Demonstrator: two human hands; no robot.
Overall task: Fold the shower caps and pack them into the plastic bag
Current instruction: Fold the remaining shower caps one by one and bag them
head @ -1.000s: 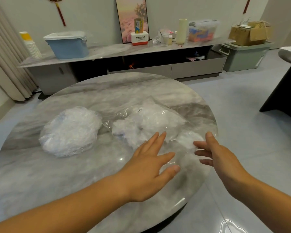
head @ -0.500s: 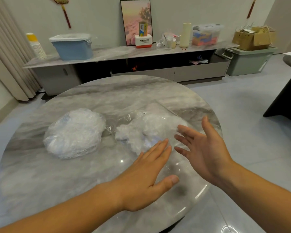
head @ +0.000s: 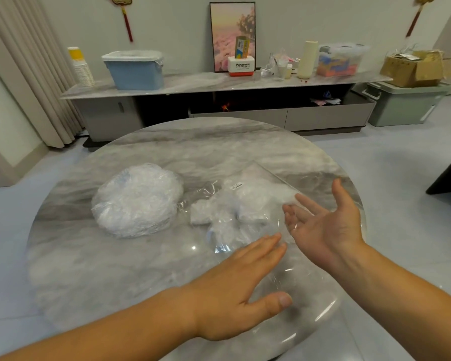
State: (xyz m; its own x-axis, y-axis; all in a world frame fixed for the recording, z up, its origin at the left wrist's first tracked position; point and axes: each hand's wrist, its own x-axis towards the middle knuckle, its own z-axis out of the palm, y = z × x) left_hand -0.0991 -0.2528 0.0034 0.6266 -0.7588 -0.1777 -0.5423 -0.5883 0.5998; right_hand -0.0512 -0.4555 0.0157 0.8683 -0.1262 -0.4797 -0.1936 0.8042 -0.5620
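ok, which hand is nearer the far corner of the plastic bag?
Right. The right hand, palm up, is just near-right of the far corner of the plastic bag; the left hand lies flat at its near end.

Left hand (head: pixel 235 290): palm down, fingers straight, over the clear near end of the plastic bag (head: pixel 248 204). Right hand (head: pixel 326 227): palm up, fingers relaxed, just right of the left fingertips. Shower caps (head: pixel 137 200): piled on the surface (head: pixel 115 269), beyond and left of both hands.
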